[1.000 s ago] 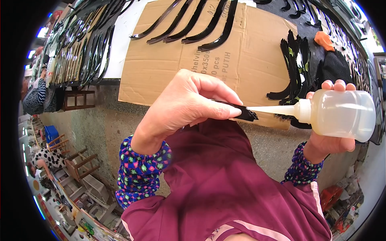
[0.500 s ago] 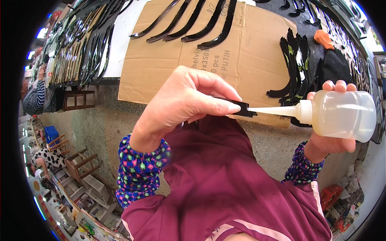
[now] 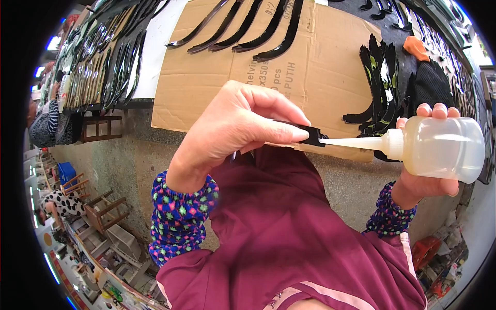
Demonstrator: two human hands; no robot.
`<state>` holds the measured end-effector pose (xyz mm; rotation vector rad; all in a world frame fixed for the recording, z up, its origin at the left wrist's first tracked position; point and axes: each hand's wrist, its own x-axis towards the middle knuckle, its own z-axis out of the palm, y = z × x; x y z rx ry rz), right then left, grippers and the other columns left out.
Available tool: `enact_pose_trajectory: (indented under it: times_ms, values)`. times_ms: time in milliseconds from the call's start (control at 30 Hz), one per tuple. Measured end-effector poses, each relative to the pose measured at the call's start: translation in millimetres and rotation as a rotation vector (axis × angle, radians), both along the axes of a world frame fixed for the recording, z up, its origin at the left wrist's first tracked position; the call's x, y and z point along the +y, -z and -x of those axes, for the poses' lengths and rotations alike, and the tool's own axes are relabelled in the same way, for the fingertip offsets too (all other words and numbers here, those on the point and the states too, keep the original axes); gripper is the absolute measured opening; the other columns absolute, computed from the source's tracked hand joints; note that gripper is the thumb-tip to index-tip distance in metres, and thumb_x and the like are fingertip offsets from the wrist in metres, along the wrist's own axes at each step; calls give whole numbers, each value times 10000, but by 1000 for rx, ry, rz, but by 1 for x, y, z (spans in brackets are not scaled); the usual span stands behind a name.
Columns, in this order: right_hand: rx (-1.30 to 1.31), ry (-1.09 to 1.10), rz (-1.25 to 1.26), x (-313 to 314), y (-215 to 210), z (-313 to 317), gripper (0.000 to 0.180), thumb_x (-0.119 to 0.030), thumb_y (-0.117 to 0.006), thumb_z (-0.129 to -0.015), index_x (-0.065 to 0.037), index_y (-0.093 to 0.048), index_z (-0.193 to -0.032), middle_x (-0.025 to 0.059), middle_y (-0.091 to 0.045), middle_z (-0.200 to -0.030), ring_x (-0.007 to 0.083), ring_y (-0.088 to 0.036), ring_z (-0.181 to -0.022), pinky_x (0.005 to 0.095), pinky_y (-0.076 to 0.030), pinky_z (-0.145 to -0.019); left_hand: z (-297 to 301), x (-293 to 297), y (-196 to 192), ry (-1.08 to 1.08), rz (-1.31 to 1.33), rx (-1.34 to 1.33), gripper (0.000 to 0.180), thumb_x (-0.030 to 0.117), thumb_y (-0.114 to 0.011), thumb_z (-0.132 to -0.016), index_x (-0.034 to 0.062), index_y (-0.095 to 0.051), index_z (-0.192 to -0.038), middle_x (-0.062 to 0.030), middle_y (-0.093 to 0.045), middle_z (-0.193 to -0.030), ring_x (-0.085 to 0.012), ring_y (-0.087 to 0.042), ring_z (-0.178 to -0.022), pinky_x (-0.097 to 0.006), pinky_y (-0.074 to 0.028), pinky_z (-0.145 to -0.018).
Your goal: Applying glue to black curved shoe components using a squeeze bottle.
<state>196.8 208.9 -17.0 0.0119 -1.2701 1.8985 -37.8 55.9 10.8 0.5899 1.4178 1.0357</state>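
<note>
Between the thumb and fingers of my left hand (image 3: pixel 235 124) is a black strip (image 3: pixel 316 137), its end poking out to the right. Most of the strip is hidden behind the hand. My right hand (image 3: pixel 429 181) is wrapped round a translucent squeeze bottle (image 3: pixel 445 149) lying on its side, with pale liquid inside. The bottle's long thin nozzle (image 3: pixel 354 142) points left, and its tip meets the strip's end. Both hands are raised over the near edge of a flat cardboard sheet (image 3: pixel 330 77).
Several curved black strips (image 3: pixel 276 31) lie spaced out on the cardboard's far part. A pile of black strips (image 3: pixel 381 88) is at its right, beside a black mesh item (image 3: pixel 433 85) and an orange piece (image 3: pixel 416 48). More strips (image 3: pixel 95 77) cover the table at left; wooden stools (image 3: pixel 107 212) stand below.
The strip's end has shifted slightly, and the bottle has moved a little to the right. Both hands keep their hold.
</note>
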Motion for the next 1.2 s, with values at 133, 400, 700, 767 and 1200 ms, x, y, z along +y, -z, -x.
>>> enact_pose_trajectory:
  times_ms: [133, 400, 700, 767, 1200]
  values:
    - [48, -102, 11, 1, -2, 2, 1015, -468, -821, -468, -65, -317, -1251, 70, -377, -1178, 259, -345, -1128, 468, -374, -847, 0, 2, 0, -1, 1, 4, 161, 36, -685, -691, -14, -650, -840, -29, -627, -646, 18, -392, -414, -130, -232, -362]
    - [40, -99, 13, 0, -2, 1, 1020, -477, -819, -467, -65, -312, -1249, 69, -376, -1172, 260, -346, -1125, 467, -373, -848, 1, 3, 0, -21, 7, -7, 171, 41, -685, -691, -16, -645, -847, -29, -620, -641, 16, -423, -427, -126, -243, -363]
    - [57, -88, 24, -1, 2, 1, 1010, -477, -818, -469, -63, -311, -1238, 70, -387, -1157, 257, -355, -1116, 454, -379, -848, 4, 4, 1, -32, 5, -1, 167, 47, -691, -687, -15, -644, -835, -26, -610, -624, 12, -432, -429, -124, -254, -364]
    - [-12, 13, 43, -1, 5, -3, 985, -464, -819, -475, -69, -317, -1226, 71, -389, -1152, 254, -363, -1108, 447, -383, -845, 7, 3, 0, -21, 0, -24, 168, 41, -690, -690, -16, -640, -841, -31, -617, -645, 13, -434, -432, -121, -260, -364]
    - [55, 50, 347, 12, 20, -23, 859, -309, -815, -558, -88, -313, -1220, 69, -396, -1149, 252, -380, -1111, 463, -396, -852, 2, 35, 9, -260, -80, 64, 145, 23, -660, -740, -20, -587, -857, -49, -617, -688, -31, -481, -405, -129, -328, -350]
